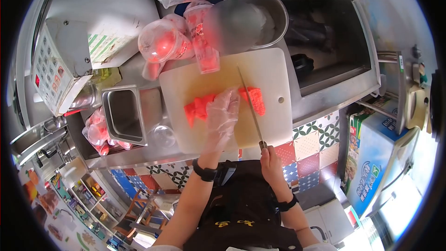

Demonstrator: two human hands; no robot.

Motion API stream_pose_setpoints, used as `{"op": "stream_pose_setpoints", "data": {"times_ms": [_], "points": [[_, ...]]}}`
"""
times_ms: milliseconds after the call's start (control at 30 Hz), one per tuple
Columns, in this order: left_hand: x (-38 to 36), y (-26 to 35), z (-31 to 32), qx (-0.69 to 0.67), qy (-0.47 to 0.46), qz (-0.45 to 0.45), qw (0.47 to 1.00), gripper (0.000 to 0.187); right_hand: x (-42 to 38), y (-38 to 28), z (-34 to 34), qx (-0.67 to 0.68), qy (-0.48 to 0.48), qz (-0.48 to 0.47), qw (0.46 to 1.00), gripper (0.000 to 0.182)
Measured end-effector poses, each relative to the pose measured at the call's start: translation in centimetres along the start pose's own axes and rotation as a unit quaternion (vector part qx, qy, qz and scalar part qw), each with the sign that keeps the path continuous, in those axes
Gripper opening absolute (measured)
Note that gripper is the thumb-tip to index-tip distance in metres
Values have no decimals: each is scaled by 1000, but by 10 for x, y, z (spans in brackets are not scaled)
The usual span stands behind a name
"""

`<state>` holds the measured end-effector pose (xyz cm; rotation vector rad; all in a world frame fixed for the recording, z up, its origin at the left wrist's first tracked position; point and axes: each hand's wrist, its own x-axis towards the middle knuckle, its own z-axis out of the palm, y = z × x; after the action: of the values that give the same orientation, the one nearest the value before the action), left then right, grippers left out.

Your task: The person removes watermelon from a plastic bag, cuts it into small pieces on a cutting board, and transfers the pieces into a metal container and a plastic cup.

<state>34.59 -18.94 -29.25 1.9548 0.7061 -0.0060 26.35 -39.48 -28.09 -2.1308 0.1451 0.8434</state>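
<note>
A white cutting board [260, 135] lies on the steel counter, with red watermelon-like flesh [197, 108] on it. My left hand [223, 111], in a clear plastic glove, rests on the red flesh with its fingers bent together. To the right of those fingers is another red piece [258, 102]. My right hand [269, 158] is closed round the handle of a long knife [254, 116], whose blade lies across the left edge of that piece and points away from me. The left fingertips are partly blurred by the glove.
Plastic cups with red pieces [160, 42] stand behind the board, beside a steel bowl [278, 14]. A sink [344, 72] is at the right. On the left are an empty steel container [123, 116] and a clear lid [164, 136].
</note>
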Motion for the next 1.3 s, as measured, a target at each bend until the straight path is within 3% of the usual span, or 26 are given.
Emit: {"op": "stream_pose_setpoints", "data": {"times_ms": [267, 500, 600, 700, 767, 800, 867, 933, 1000, 1200, 1300], "points": [[2, 5, 2, 13, 5, 15, 1000, 20, 9, 6, 15, -26, 32, -6, 999, 31], [6, -1, 7, 34, 4, 55, 998, 20, 2, 10, 7, 34, 17, -7, 999, 31], [6, 1, -7, 130, -41, 102, 985, 29, -6, 13, -4, 67, 5, 18, 998, 31], [15, 15, -22, 137, -68, 140, 978, 42, -8, 12, -19, 68, -17, 45, 997, 31], [19, 28, -25, 170, -65, 224, 957, 50, -10, 16, -21, 65, -34, 50, 996, 32], [21, 32, -25, 187, -63, 264, 944, 55, -11, 19, -21, 76, -19, 41, 996, 32], [34, 8, -18, 85, -139, 251, 954, 58, -15, 30, -16, 96, 9, 28, 995, 35], [45, 8, -12, 80, -163, 278, 943, 58, -10, 47, -15, 85, 56, 23, 995, 35], [53, 17, -7, 173, -132, 348, 912, 53, -5, 57, -22, 98, 90, 24, 991, 35], [79, 60, 55, 233, -144, 329, 904, 30, 4, 54, -43, 139, 94, 60, 984, 33], [90, 80, 43, 282, -254, 218, 899, 23, 2, 50, -49, 138, 98, 63, 984, 33]]}}
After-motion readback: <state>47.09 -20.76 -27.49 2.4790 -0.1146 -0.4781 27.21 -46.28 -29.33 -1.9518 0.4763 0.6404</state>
